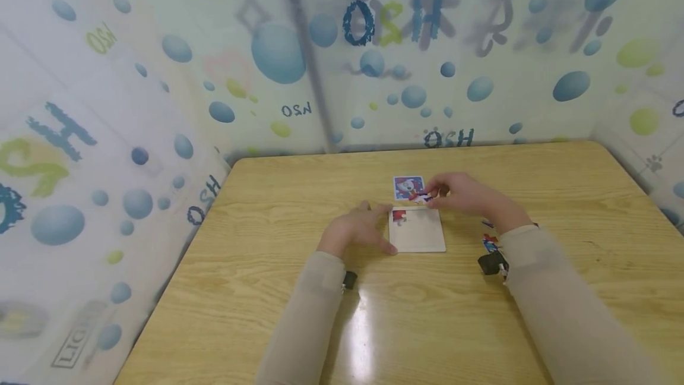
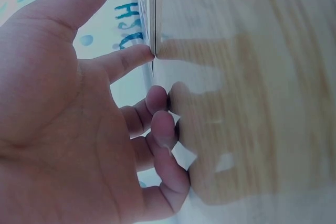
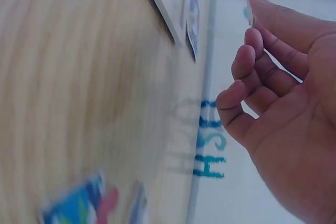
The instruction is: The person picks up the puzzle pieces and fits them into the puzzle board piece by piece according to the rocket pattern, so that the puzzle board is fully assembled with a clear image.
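Note:
My left hand rests on the table at the left side of a square white puzzle board. In the left wrist view its thumb and index finger touch the board's edge, the other fingertips standing on the tabletop. A red puzzle piece lies in the board's upper left corner. Above the board's far edge, my right hand pinches a small colourful puzzle piece between thumb and index finger. Only that piece's thin edge shows in the right wrist view. Behind it lies a picture card with a white cartoon animal, partly overlapped by the piece.
Loose puzzle pieces lie on the table beneath the right forearm, right of the board. Patterned curtain-like walls stand behind the table and at its sides. Both wrists wear dark camera mounts.

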Demonstrator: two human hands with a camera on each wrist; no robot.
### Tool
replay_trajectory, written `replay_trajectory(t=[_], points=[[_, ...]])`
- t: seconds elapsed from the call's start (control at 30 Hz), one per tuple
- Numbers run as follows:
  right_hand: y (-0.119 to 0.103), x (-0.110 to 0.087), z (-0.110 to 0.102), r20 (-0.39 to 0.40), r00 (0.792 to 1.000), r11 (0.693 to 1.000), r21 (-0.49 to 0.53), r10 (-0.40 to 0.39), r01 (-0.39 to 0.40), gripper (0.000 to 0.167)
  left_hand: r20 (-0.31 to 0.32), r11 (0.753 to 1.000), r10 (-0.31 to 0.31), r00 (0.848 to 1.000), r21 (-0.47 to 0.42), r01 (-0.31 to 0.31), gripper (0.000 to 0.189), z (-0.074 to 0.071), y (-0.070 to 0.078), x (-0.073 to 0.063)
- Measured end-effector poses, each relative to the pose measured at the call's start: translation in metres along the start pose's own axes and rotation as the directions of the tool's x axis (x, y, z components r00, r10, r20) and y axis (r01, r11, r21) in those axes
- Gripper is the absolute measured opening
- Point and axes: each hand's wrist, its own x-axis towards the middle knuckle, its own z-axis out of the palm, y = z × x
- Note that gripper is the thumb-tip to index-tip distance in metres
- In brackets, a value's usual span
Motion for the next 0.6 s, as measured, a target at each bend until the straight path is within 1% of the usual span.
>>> replay_trajectory(t=[0.13, 0.3, 0.6], points=[[-0.002, 0.007, 0.012, 0.03, 0.999, 1.0, 0.013, 0.015, -0.015, 0.027, -0.002, 1.0, 0.011, 1.0, 0.013, -0.011, 0.106, 0.0, -0.001, 0.001], [-0.003, 0.012, 0.021, 0.066, 0.998, 1.0, 0.02, 0.021, -0.022, 0.025, -0.01, 0.999, 0.023, 1.0, 0.035, -0.023, 0.106, 0.0, -0.002, 0.001], [-0.01, 0.012, 0.026, 0.113, 0.993, 1.0, 0.02, 0.021, -0.024, 0.024, -0.005, 0.999, 0.019, 1.0, 0.034, -0.019, 0.108, 0.0, -0.002, 0.001]])
